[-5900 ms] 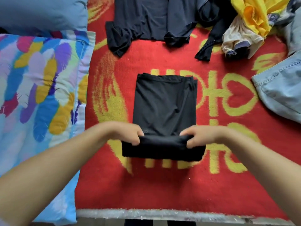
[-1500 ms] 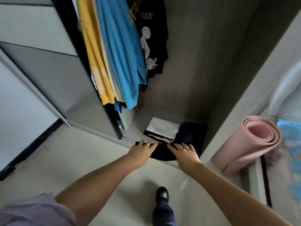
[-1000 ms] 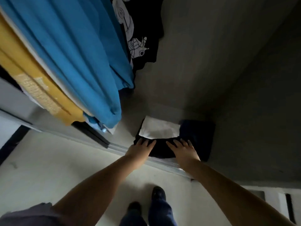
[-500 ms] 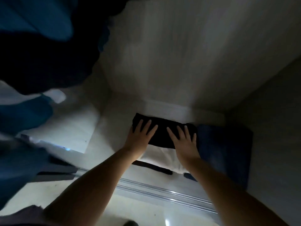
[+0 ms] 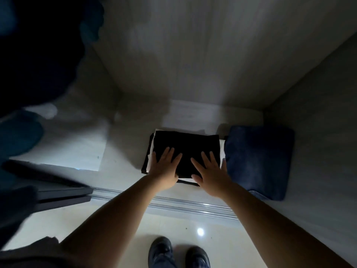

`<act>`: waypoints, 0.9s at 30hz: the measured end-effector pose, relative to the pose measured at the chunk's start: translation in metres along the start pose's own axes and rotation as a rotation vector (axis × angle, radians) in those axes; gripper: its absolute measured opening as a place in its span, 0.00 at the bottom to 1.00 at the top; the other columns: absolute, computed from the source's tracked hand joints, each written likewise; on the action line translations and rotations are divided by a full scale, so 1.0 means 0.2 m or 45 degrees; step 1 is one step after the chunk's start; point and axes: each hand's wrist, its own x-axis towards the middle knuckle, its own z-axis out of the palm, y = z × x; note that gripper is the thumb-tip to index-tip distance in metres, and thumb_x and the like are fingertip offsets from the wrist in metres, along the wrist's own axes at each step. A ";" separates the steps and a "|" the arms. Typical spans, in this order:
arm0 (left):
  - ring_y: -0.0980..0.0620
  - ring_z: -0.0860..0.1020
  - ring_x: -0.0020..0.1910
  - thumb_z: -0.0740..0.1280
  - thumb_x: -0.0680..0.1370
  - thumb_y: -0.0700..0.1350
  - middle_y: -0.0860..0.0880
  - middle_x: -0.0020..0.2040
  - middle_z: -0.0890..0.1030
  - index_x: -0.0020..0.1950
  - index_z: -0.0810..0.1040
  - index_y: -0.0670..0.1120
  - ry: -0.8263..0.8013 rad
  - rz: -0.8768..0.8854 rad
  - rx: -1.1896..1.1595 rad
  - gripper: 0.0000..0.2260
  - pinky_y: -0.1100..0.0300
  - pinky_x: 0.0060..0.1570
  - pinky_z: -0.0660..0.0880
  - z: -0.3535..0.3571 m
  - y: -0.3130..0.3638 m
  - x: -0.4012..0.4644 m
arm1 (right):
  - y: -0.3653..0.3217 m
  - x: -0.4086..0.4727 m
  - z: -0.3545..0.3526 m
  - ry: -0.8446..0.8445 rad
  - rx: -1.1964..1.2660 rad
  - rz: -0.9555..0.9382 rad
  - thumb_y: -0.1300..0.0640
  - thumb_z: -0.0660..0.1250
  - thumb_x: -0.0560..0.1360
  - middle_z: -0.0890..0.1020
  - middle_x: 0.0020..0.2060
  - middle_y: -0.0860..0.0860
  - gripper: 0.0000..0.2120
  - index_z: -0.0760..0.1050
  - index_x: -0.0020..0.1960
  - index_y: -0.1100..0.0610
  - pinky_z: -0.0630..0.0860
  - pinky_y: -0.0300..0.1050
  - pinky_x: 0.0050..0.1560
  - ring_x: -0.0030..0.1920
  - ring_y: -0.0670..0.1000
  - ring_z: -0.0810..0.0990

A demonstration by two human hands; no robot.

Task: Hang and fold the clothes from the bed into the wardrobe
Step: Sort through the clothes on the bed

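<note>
Both hands — the left hand [image 5: 164, 167] and right hand [image 5: 210, 171] — are lying flat with straight fingers, gripping nothing, pressing the folded black garment [image 5: 186, 149] onto the stack on the wardrobe floor [image 5: 125, 151] beside a blue bundle [image 5: 258, 161] — this piece looks nearly stowed.

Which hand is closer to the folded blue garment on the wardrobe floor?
Right. The right hand lies flat on the black folded garment, its outer edge right beside the folded blue garment. The left hand lies farther off, across the black one.
</note>
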 end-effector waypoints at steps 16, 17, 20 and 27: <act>0.39 0.76 0.56 0.58 0.78 0.42 0.40 0.55 0.78 0.57 0.73 0.41 0.791 -0.101 -0.477 0.11 0.50 0.50 0.72 -1.67 0.52 -1.37 | -0.17 -1.34 -1.76 0.477 0.193 0.072 0.46 0.52 0.82 0.80 0.57 0.60 0.20 0.71 0.67 0.56 0.75 0.52 0.53 0.57 0.61 0.79; 0.38 0.76 0.53 0.58 0.77 0.41 0.38 0.52 0.78 0.53 0.72 0.40 0.820 -0.066 -0.495 0.08 0.49 0.46 0.71 -1.74 0.53 -1.43 | -0.18 -1.40 -1.82 0.493 0.208 0.069 0.46 0.52 0.82 0.80 0.57 0.61 0.20 0.70 0.67 0.56 0.76 0.53 0.53 0.56 0.61 0.79; 0.40 0.74 0.44 0.58 0.77 0.41 0.37 0.48 0.77 0.48 0.69 0.41 0.896 -0.038 -0.520 0.03 0.52 0.38 0.66 -1.86 0.54 -1.58 | -0.19 -1.58 -1.94 0.518 0.186 0.078 0.44 0.51 0.82 0.80 0.57 0.60 0.21 0.69 0.68 0.55 0.76 0.53 0.53 0.57 0.61 0.79; 0.44 0.78 0.50 0.57 0.79 0.49 0.47 0.54 0.80 0.68 0.69 0.51 0.849 0.011 -0.421 0.17 0.57 0.41 0.70 -1.97 0.60 -1.86 | -0.28 -2.03 -1.99 0.592 0.194 0.222 0.44 0.50 0.82 0.80 0.57 0.56 0.20 0.73 0.64 0.53 0.73 0.49 0.53 0.57 0.59 0.78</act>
